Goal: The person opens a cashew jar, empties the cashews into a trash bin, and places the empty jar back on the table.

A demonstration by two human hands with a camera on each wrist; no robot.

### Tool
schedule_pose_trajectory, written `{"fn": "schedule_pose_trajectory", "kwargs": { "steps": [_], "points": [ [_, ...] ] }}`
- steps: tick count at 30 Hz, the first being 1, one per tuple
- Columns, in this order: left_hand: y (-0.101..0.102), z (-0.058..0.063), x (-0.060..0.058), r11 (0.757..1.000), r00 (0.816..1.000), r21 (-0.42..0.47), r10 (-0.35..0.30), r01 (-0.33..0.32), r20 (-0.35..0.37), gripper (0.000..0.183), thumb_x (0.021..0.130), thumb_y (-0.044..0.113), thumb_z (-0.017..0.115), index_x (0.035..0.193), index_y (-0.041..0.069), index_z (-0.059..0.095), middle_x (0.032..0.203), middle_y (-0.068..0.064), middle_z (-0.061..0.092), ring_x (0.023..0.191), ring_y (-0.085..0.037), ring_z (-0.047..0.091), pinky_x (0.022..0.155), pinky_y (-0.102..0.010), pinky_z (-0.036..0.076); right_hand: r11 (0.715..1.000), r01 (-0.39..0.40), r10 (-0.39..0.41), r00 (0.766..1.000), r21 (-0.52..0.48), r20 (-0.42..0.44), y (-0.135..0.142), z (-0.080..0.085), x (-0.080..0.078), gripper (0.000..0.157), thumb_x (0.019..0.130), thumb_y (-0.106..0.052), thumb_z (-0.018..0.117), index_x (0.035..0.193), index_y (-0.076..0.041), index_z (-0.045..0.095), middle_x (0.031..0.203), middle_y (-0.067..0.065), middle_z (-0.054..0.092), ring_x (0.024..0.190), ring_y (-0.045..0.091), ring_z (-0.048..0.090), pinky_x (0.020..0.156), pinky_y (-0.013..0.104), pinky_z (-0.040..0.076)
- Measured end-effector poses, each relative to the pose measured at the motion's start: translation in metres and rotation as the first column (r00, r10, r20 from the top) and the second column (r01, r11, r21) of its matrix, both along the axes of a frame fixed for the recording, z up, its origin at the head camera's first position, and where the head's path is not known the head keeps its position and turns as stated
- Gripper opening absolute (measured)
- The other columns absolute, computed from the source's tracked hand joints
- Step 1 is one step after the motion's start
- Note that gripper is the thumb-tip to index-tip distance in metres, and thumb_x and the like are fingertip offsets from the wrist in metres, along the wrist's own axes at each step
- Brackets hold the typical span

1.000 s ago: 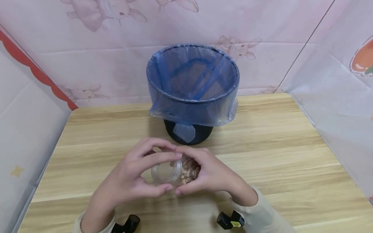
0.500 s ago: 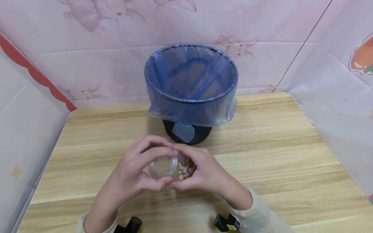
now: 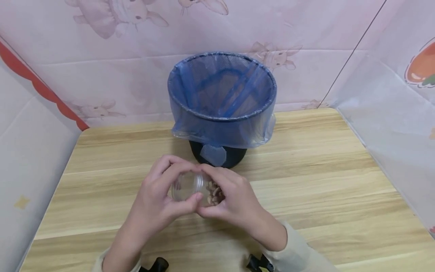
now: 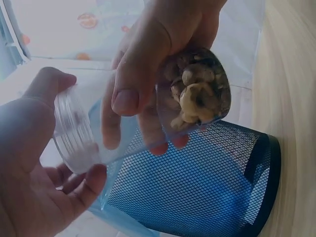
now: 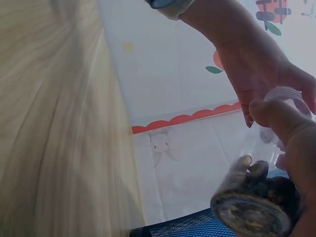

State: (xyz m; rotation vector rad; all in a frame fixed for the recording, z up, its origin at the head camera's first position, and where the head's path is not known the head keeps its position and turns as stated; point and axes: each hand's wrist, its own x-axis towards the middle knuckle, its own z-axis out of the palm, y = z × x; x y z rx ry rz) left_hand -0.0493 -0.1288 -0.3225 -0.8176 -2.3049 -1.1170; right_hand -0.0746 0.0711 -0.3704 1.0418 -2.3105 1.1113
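Observation:
A clear plastic jar (image 4: 121, 106) lies tilted between the two hands, above the table. Brown and tan lumpy pieces (image 4: 200, 96), perhaps nuts or dried mushrooms, are gathered at its base end. The right hand (image 3: 234, 194) grips the jar's body from the right, thumb on the near side. Around the ribbed, clear end (image 4: 76, 131) curl the thumb and fingers of the left hand (image 3: 161, 192). Whether that end is a separate lid or the jar's threaded mouth, I cannot tell. Part of the jar is hidden behind the fingers.
Just beyond the hands stands a dark mesh waste bin (image 3: 217, 156), lined with a blue plastic bag (image 3: 222, 132) folded over its rim. The wood-grain table (image 3: 323, 170) has pink, rabbit-printed sheeting (image 3: 142, 83) behind it and pale sheeting at both sides.
Both hands and the jar have shifted slightly left and away from the person. The ribbed end has turned more sideways, and the left thumb now lies over its edge.

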Motion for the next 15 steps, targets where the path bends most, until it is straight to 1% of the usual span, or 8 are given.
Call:
{"fn": "schedule_pose_trajectory", "kwargs": {
  "steps": [2,4,5,7,9,11,13,15],
  "points": [
    [-0.002,0.000,0.000,0.999,1.000,-0.038,0.002,-0.001,0.025,0.044,0.075,0.027,0.083,0.116,0.018,0.068,0.110,0.004,0.058,0.084,-0.010,0.048,0.070,-0.020,0.041,0.999,-0.032,0.032,0.998,0.003,0.047,0.002,0.001,-0.002,0.071,0.073,-0.039,0.086,0.135,-0.017,0.059,0.115,-0.004,0.069,0.095,0.007,0.064,0.082,0.023,0.054],
    [-0.004,0.001,0.000,0.997,0.999,-0.068,-0.033,0.034,0.025,0.049,0.079,0.036,0.083,0.121,0.018,0.066,0.115,0.003,0.057,0.091,-0.011,0.049,0.075,-0.021,0.042,0.996,-0.094,0.095,0.987,-0.009,0.130,0.006,0.002,-0.004,0.074,0.073,-0.039,0.087,0.138,-0.019,0.057,0.120,-0.004,0.068,0.099,0.006,0.063,0.086,0.024,0.054],
    [-0.005,0.002,-0.001,0.995,0.998,-0.074,-0.062,0.063,0.018,0.051,0.080,0.040,0.082,0.123,0.018,0.066,0.117,0.002,0.057,0.096,-0.013,0.050,0.079,-0.023,0.042,0.990,-0.136,0.138,0.974,-0.023,0.178,0.008,0.003,-0.005,0.076,0.073,-0.038,0.088,0.139,-0.021,0.056,0.122,-0.006,0.067,0.100,0.006,0.063,0.087,0.024,0.054],
    [-0.006,0.003,-0.002,0.988,0.990,-0.071,-0.137,0.135,-0.027,0.053,0.083,0.046,0.079,0.126,0.017,0.065,0.121,-0.003,0.056,0.104,-0.017,0.050,0.083,-0.023,0.042,0.974,-0.221,0.228,0.937,-0.057,0.263,0.012,0.005,-0.007,0.078,0.071,-0.038,0.090,0.139,-0.025,0.055,0.124,-0.008,0.066,0.103,0.006,0.063,0.089,0.026,0.053],
    [-0.006,0.004,-0.003,0.976,0.972,-0.051,-0.215,0.211,-0.099,0.051,0.084,0.046,0.078,0.124,0.015,0.068,0.122,-0.008,0.058,0.108,-0.021,0.050,0.086,-0.024,0.042,0.949,-0.303,0.315,0.893,-0.087,0.322,0.015,0.007,-0.008,0.081,0.068,-0.037,0.092,0.139,-0.027,0.054,0.125,-0.011,0.065,0.105,0.006,0.063,0.091,0.028,0.053],
    [-0.004,0.006,-0.004,0.958,0.943,-0.036,-0.287,0.285,-0.171,0.046,0.086,0.042,0.077,0.120,0.013,0.070,0.120,-0.012,0.060,0.108,-0.024,0.052,0.087,-0.025,0.043,0.923,-0.371,0.382,0.852,-0.102,0.359,0.018,0.008,-0.009,0.081,0.067,-0.036,0.093,0.138,-0.028,0.054,0.122,-0.013,0.066,0.104,0.006,0.064,0.091,0.028,0.053],
    [-0.003,0.007,-0.004,0.941,0.915,-0.038,-0.335,0.335,-0.224,0.040,0.086,0.038,0.077,0.115,0.012,0.072,0.116,-0.013,0.062,0.105,-0.024,0.054,0.085,-0.026,0.043,0.902,-0.418,0.425,0.828,-0.103,0.366,0.018,0.009,-0.010,0.082,0.067,-0.035,0.093,0.138,-0.026,0.054,0.121,-0.013,0.066,0.104,0.005,0.064,0.092,0.028,0.053],
    [-0.002,0.009,-0.004,0.932,0.899,-0.043,-0.360,0.361,-0.250,0.036,0.086,0.034,0.077,0.112,0.010,0.073,0.113,-0.013,0.063,0.102,-0.023,0.055,0.085,-0.028,0.043,0.891,-0.442,0.446,0.815,-0.102,0.369,0.018,0.009,-0.010,0.082,0.067,-0.035,0.093,0.139,-0.024,0.054,0.121,-0.013,0.067,0.104,0.005,0.064,0.092,0.027,0.053]
  ]
}}
